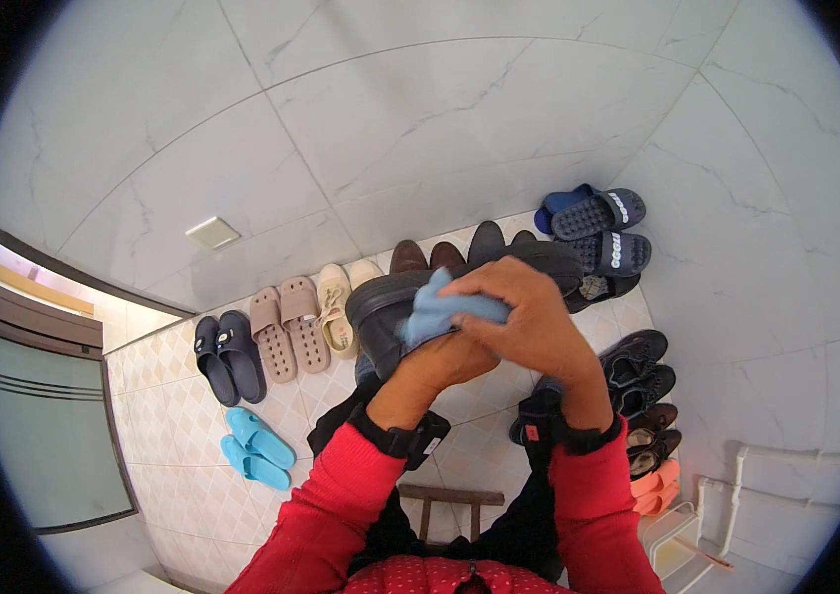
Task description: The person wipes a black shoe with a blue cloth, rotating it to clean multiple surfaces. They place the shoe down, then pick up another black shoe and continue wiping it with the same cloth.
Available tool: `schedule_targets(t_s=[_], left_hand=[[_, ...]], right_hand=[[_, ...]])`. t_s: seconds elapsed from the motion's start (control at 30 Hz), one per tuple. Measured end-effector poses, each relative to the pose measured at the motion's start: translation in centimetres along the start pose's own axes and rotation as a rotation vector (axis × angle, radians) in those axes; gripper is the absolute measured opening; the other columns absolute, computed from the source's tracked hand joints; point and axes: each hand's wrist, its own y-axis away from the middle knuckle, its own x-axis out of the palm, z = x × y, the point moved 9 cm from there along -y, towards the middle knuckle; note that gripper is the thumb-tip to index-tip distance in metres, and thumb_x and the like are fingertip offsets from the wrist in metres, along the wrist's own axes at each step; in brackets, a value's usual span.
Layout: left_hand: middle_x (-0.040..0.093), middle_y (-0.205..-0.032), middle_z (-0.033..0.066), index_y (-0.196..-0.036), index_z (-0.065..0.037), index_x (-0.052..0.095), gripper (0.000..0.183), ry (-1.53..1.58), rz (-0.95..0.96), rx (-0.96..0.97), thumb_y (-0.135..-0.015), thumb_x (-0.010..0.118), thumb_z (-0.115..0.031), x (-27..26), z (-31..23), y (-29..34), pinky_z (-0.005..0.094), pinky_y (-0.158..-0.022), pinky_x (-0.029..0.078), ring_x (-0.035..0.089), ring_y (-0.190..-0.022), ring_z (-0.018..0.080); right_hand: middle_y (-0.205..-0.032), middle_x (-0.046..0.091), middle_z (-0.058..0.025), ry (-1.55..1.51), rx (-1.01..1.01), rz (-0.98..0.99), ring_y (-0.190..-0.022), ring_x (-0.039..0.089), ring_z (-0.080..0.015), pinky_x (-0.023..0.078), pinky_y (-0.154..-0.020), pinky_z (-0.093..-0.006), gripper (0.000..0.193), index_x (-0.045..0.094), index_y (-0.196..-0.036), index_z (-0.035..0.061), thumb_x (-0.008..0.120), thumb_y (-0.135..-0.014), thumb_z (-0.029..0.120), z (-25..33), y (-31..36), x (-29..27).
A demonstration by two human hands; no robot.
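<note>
fingers [484, 281] of the right hand [537, 309] hold a blue cloth [440, 312] to a black shoe [383, 305]; left hand [447, 360] beneath, fingers hidden, grip unclear.

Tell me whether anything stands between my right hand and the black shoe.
Yes: the light-blue cloth. The right hand holds it, so it lies between the fingers and the black shoe. Nothing else visible stands in the way.

Pale blue on cloth [454, 312] in right hand [527, 305]; black on shoe [377, 305] at left hand [456, 357]; white-dotted red on jacket [410, 580] below both.
</note>
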Motion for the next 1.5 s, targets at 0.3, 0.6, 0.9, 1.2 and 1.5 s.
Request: schedule_targets(t_s=[0.3, 0.6, 0.9, 1.2, 1.5], left_hand=[[0.06, -0.117, 0.0145, -0.11, -0.014, 0.066, 0.031, -0.172, -0.057, -0.041, -0.082, 0.062, -0.026, -3.0, -0.9, -1.4, 0.0496, -0.099, 0.04, 0.056, -0.111, 0.0352], [0.064, -0.072, 0.0138, -0.092, -0.008, 0.07, 0.026, -0.184, -0.187, -0.246, -0.085, 0.061, -0.032, -3.9, 0.4, 0.3, 0.044, -0.071, 0.051, 0.062, -0.066, 0.0344], [0.062, -0.094, 0.0179, -0.1, -0.009, 0.066, 0.028, -0.119, -0.332, -0.046, -0.078, 0.066, -0.026, -5.1, -0.6, -0.2, 0.0512, -0.082, 0.045, 0.06, -0.092, 0.0378], [0.067, -0.088, 0.019, -0.101, -0.008, 0.07, 0.03, -0.168, -0.404, -0.139, -0.084, 0.063, -0.031, -6.2, -1.0, 0.8, 0.045, -0.079, 0.051, 0.065, -0.078, 0.0388], [0.068, -0.092, 0.0201, -0.102, -0.007, 0.07, 0.032, -0.109, -0.276, -0.12, -0.083, 0.064, -0.032, -5.2, -0.5, 0.0, 0.0459, -0.082, 0.051, 0.065, -0.083, 0.0398]], right_hand=[[-0.099, 0.066, -0.0079, 0.137, 0.007, -0.112, -0.093, 0.062, -0.0271, 0.05, -0.083, -0.034, 0.028, 0.07, -0.101, 0.0101, 0.072, -0.074, 0.006, -0.4, 0.1, -2.1], [-0.099, 0.066, -0.0102, 0.42, 0.19, -0.639, -0.093, 0.064, -0.0249, 0.049, -0.086, -0.032, 0.027, 0.069, -0.104, 0.0052, 0.07, -0.078, -0.001, -4.0, 2.2, -9.3], [-0.103, 0.066, -0.0076, 0.142, -0.01, -0.221, -0.097, 0.061, -0.0289, 0.049, -0.085, -0.0368, 0.03, 0.069, -0.103, 0.0123, 0.074, -0.074, 0.005, -1.2, 0.0, -2.7], [-0.1, 0.065, -0.0086, 0.366, 0.248, -0.891, -0.097, 0.061, -0.0287, 0.048, -0.086, -0.0379, 0.025, 0.068, -0.104, 0.0104, 0.071, -0.08, 0.006, -4.9, 3.3, -10.9], [-0.106, 0.067, -0.0053, 0.278, 0.019, -0.393, -0.099, 0.061, -0.0278, 0.049, -0.086, -0.0364, 0.032, 0.068, -0.105, 0.0158, 0.073, -0.074, 0.005, -1.5, 0.4, -4.7]])
